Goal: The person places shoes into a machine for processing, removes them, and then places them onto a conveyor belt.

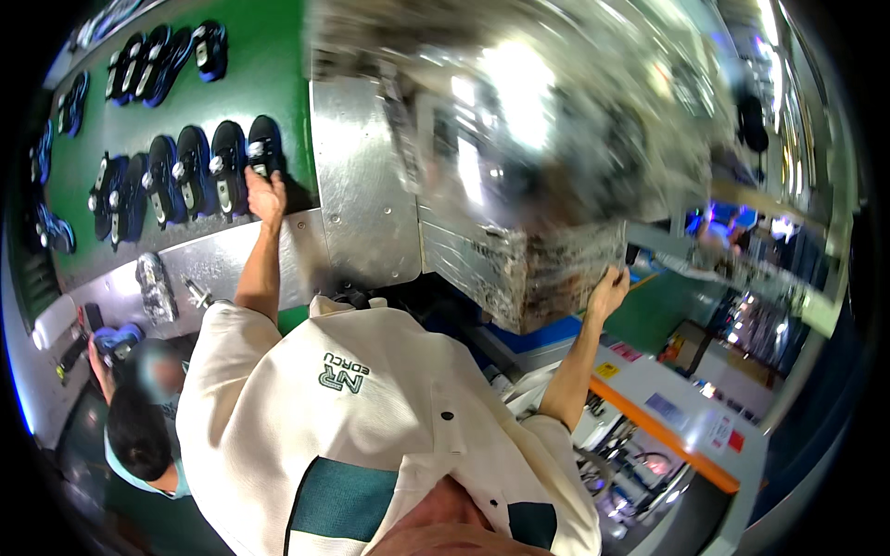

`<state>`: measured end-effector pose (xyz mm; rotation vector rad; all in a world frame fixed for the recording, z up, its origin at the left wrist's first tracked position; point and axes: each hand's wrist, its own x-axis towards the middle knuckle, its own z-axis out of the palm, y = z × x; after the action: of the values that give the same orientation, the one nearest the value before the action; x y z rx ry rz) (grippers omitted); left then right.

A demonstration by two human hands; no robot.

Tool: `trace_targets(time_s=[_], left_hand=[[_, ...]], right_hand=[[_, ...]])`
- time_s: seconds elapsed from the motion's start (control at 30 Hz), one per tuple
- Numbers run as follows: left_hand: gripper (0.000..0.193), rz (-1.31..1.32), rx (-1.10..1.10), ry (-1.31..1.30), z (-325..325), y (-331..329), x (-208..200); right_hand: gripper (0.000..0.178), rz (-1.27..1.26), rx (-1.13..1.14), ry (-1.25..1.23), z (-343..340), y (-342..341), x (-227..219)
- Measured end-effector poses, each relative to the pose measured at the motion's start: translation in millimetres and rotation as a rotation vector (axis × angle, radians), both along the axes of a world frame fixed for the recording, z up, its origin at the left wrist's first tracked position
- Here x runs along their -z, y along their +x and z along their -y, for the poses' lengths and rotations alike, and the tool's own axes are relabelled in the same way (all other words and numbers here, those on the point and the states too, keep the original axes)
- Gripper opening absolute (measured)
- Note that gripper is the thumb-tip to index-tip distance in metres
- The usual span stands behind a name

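At the right end of the near row on the green belt, my left hand (267, 193) is closed on the heel end of a black shoe (265, 139) with a blue sole. Pale metal shows at that shoe's opening, beside my fingers. My right hand (609, 289) is raised at the lower right edge of a box-like block (565, 278) covered in clear, wrinkled plastic. Its fingers are curled together; what they hold, if anything, cannot be made out. Several more black-and-blue shoes (227, 162) stand left of my left hand.
Crumpled plastic sheeting (547, 120), blurred, fills the upper middle. A metal plate (366, 185) borders the green belt (278, 65). Nearby at left, a person (144, 435) has a hand at a shoe (119, 343). A clear-wrapped item (156, 287) lies on the metal ledge. An orange-edged cabinet (672, 408) stands right.
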<state>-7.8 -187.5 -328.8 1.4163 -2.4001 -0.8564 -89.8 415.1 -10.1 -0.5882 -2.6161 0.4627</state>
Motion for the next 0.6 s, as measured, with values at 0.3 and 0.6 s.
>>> trace_targets(time_s=[0.3,0.6], left_hand=[[0.072,-0.28,0.315,0.227,18,-2,-80],[0.04,-0.96,0.392,-0.495,-59,-59,-532]], right_hand=[[0.041,-0.02,-0.097,-0.113,-16,0,-19],[0.022,-0.474,-0.473,-0.495,-25,-22,-11]])
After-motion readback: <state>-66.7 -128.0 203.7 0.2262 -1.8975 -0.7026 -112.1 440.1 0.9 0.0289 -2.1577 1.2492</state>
